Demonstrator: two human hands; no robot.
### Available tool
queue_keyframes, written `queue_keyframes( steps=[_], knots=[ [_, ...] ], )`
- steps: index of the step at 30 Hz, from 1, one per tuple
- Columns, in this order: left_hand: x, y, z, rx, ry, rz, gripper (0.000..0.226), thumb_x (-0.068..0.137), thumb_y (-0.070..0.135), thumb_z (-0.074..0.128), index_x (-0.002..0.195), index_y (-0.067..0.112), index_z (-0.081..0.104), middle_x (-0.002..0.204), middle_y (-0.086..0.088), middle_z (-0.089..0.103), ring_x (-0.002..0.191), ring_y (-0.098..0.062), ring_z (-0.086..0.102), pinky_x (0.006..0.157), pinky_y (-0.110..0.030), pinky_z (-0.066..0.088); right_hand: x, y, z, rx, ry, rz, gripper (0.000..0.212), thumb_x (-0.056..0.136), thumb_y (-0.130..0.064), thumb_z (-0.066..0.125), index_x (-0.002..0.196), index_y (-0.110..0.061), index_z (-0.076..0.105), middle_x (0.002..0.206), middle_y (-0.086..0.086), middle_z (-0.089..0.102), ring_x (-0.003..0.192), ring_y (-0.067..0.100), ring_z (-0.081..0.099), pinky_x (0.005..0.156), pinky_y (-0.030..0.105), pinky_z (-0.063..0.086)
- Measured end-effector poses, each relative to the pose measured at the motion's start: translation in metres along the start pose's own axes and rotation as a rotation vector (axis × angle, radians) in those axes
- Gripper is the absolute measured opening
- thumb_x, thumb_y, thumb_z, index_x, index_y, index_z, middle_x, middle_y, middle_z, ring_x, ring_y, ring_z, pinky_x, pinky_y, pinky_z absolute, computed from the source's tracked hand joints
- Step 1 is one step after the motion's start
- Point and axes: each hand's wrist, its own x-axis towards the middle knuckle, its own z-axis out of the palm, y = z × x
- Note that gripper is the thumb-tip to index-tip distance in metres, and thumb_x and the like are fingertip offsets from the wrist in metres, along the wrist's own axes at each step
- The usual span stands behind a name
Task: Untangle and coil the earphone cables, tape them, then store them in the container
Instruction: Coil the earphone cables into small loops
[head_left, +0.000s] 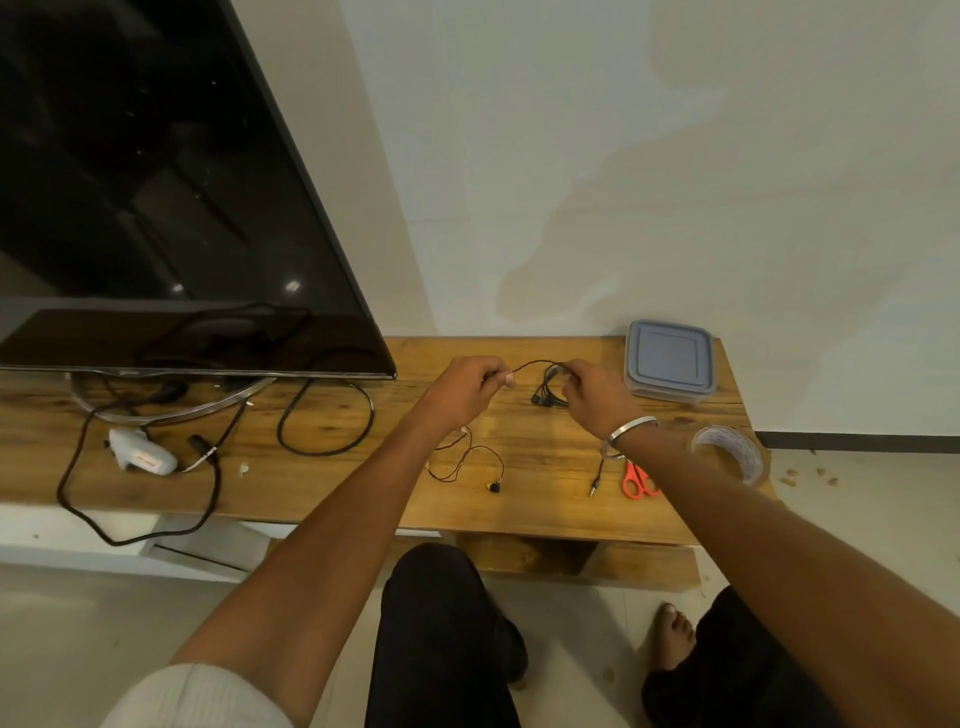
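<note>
Two hands work above a wooden table (545, 441) at centre frame. The left hand (460, 389) pinches one end of a black earphone cable (535, 365) between curled fingers; the right hand (597, 397), wearing one metal bangle (631, 430), grips a small coil of the same cable, from which a cluster of black earbuds (543, 400) hangs. The short stretch of cable between the two hands arcs upward. The hands are apart, each clamped on the cable.

A second earphone cable (462, 460), thin and dark, lies loose on the table below the left forearm, ending in one yellow-and-black earbud (493, 487). One audio plug (593, 487) lies at lower right of centre, beside one pair of orange-handled scissors (640, 480), partly hidden by the right forearm.

One lidded container (669, 360), translucent with a grey-blue lid, stands at the table's upper right corner. One roll of clear tape (732, 457) sits at the right edge.

At left: one television (156, 182), one white glue gun (143, 456), and thick black power leads (327, 415) whose number cannot be told.
</note>
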Motion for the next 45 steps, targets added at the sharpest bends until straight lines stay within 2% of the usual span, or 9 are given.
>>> queue_keyframes(
  steps=[5, 9, 14, 18, 25, 33, 38, 41, 45],
  knots=[
    [0.002, 0.016, 0.005, 0.005, -0.040, 0.019, 0.020, 0.098, 0.024, 0.054, 0.092, 0.016, 0.071, 0.080, -0.003, 0.068, 0.069, -0.024, 0.058, 0.063, -0.036, 0.044, -0.002, -0.027, 0.007, 0.053, -0.063, -0.123, 0.040, 0.093, -0.014, 0.049, 0.133, -0.014, 0.044, 0.112, 0.010, 0.064, 0.097, 0.025, 0.063, 0.084, 0.039, 0.052],
    [0.001, 0.021, -0.001, 0.020, -0.031, 0.022, 0.019, 0.097, 0.023, 0.056, 0.094, 0.013, 0.072, 0.085, -0.004, 0.070, 0.075, -0.023, 0.060, 0.067, -0.036, 0.046, 0.001, -0.033, 0.006, -0.024, -0.108, -0.146, 0.022, 0.095, -0.011, 0.046, 0.109, -0.012, 0.063, 0.093, 0.011, 0.068, 0.086, 0.028, 0.064, 0.074, 0.038, 0.052],
    [-0.008, 0.011, -0.007, 0.028, -0.031, -0.006, 0.022, 0.099, 0.026, 0.054, 0.093, 0.016, 0.072, 0.079, 0.004, 0.065, 0.065, -0.016, 0.055, 0.061, -0.031, 0.042, -0.001, -0.026, -0.006, 0.129, -0.090, -0.087, 0.029, 0.098, -0.012, 0.042, 0.113, -0.007, 0.066, 0.079, 0.009, 0.066, 0.073, 0.019, 0.061, 0.066, 0.022, 0.048],
    [-0.012, 0.005, -0.012, 0.039, -0.022, -0.021, 0.022, 0.099, 0.028, 0.053, 0.092, 0.019, 0.072, 0.081, -0.002, 0.068, 0.065, -0.025, 0.056, 0.059, -0.034, 0.043, -0.001, -0.016, -0.011, 0.068, -0.053, -0.058, 0.029, 0.098, -0.011, 0.041, 0.113, -0.007, 0.067, 0.098, 0.014, 0.069, 0.079, 0.019, 0.057, 0.065, 0.022, 0.036],
    [-0.013, -0.002, -0.018, 0.048, -0.016, -0.042, 0.021, 0.098, 0.030, 0.054, 0.094, 0.020, 0.072, 0.092, -0.004, 0.072, 0.079, -0.028, 0.063, 0.072, -0.039, 0.051, -0.005, -0.001, -0.008, -0.029, 0.030, 0.093, 0.028, 0.097, -0.011, 0.043, 0.111, -0.007, 0.066, 0.104, 0.018, 0.069, 0.091, 0.033, 0.062, 0.067, 0.029, 0.041],
    [-0.013, 0.019, -0.011, 0.044, -0.006, 0.024, 0.020, 0.097, 0.020, 0.056, 0.094, 0.010, 0.072, 0.078, 0.007, 0.062, 0.062, 0.006, 0.051, 0.057, -0.011, 0.033, -0.009, -0.036, 0.000, 0.031, -0.138, -0.078, 0.042, 0.091, -0.017, 0.054, 0.132, -0.017, 0.047, 0.110, 0.004, 0.065, 0.105, 0.023, 0.060, 0.089, 0.038, 0.049],
    [-0.013, 0.025, -0.012, 0.072, -0.007, 0.050, 0.020, 0.098, 0.022, 0.055, 0.095, 0.011, 0.071, 0.080, 0.004, 0.063, 0.066, -0.004, 0.052, 0.056, -0.014, 0.032, -0.006, -0.048, 0.001, -0.018, -0.104, -0.125, 0.024, 0.096, -0.021, 0.044, 0.110, -0.020, 0.064, 0.082, -0.002, 0.070, 0.083, 0.023, 0.065, 0.078, 0.043, 0.052],
    [-0.016, 0.020, -0.014, 0.080, 0.000, 0.032, 0.020, 0.098, 0.023, 0.055, 0.093, 0.013, 0.072, 0.079, 0.009, 0.061, 0.061, 0.007, 0.050, 0.055, -0.010, 0.030, -0.007, -0.042, -0.004, -0.041, -0.047, -0.112, 0.026, 0.098, -0.020, 0.043, 0.110, -0.018, 0.066, 0.090, 0.007, 0.072, 0.086, 0.027, 0.065, 0.079, 0.040, 0.051],
    [-0.019, 0.010, -0.015, 0.089, 0.008, -0.004, 0.022, 0.099, 0.024, 0.052, 0.094, 0.015, 0.072, 0.088, 0.002, 0.067, 0.063, 0.001, 0.049, 0.060, -0.024, 0.035, -0.007, -0.031, -0.014, -0.033, 0.081, -0.050, 0.025, 0.096, -0.013, 0.044, 0.105, -0.015, 0.067, 0.096, 0.007, 0.072, 0.088, 0.027, 0.066, 0.073, 0.033, 0.049]
  ],
)
